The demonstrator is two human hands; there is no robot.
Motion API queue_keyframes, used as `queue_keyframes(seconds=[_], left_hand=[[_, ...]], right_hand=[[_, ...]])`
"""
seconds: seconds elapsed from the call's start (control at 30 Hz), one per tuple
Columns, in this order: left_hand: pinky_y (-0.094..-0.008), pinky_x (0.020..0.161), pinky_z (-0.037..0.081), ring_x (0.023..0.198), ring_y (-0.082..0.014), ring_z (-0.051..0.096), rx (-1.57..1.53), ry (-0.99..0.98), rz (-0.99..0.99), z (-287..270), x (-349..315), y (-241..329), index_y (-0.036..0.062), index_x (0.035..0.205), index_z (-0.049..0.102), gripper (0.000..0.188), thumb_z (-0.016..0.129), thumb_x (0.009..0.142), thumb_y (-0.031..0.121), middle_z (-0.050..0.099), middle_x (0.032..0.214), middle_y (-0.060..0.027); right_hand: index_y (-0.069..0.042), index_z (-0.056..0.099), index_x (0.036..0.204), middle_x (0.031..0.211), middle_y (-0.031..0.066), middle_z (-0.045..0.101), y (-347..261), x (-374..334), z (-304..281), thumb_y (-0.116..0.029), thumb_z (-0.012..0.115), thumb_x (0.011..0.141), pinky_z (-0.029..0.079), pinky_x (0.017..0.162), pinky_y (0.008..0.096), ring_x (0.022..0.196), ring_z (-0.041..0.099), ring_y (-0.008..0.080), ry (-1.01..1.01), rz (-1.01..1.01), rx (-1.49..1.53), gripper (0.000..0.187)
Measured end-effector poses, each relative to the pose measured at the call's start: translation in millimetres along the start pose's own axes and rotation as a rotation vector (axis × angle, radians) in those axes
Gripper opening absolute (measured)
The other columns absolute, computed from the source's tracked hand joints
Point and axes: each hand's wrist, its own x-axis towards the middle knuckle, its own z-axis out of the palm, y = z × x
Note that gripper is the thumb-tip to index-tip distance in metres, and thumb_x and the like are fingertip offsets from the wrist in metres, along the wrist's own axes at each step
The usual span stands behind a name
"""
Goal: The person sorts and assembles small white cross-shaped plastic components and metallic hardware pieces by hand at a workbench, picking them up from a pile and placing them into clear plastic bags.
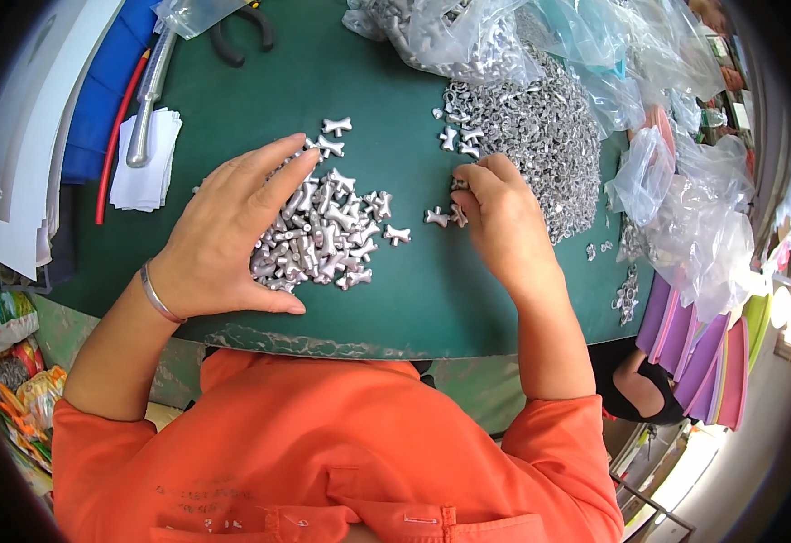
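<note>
My left hand (219, 231) curves around the left side of a heap of silver bone-shaped metal pieces (327, 235), its fingers and thumb spread apart. My right hand (508, 217) is closed in a pinch at the left edge of a large spread of tiny silver metal fittings (563, 145). A bit of a silver bone-shaped piece shows at its fingertips, and another bone-shaped piece (436, 216) lies just left of the thumb. A single bone-shaped piece (397, 235) sits between the heap and my right hand.
Clear plastic bags (676, 190) cover the right side, and a bag of bone-shaped pieces (468, 45) stands at the back. Black-handled pliers (232, 41), a metal-tipped tool (146, 118), a red rod (119, 145) and white paper slips (151, 185) lie at the left of the green table (395, 317).
</note>
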Motion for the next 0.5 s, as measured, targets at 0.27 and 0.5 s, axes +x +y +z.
queue_keyframes(seconds=[0.27,0.5], left_hand=[[-0.0428,0.098,0.035,0.117,-0.0351,0.043,-0.013,0.011,-0.001,1.3,-0.5,-1.5,0.0087,0.138,0.032,0.113,0.084,0.041,0.034,0.038,0.135,-0.0147],[-0.0424,0.098,0.035,0.116,-0.0348,0.044,-0.032,0.011,0.006,1.0,-0.2,-2.1,0.0094,0.138,0.032,0.114,0.085,0.038,0.028,0.039,0.134,-0.0145]], right_hand=[[-0.001,0.055,0.094,0.077,0.0077,0.057,8.2,-9.6,-5.8,-0.002,0.053,0.083,0.046,0.054,0.0308,0.057,0.052,0.0167,0.107,0.268,0.424,0.011],[-0.001,0.062,0.099,0.079,0.0073,0.053,9.0,-29.9,-8.1,0.0,0.051,0.088,0.044,0.051,0.0243,0.054,0.052,0.012,0.011,0.379,0.429,0.016]])
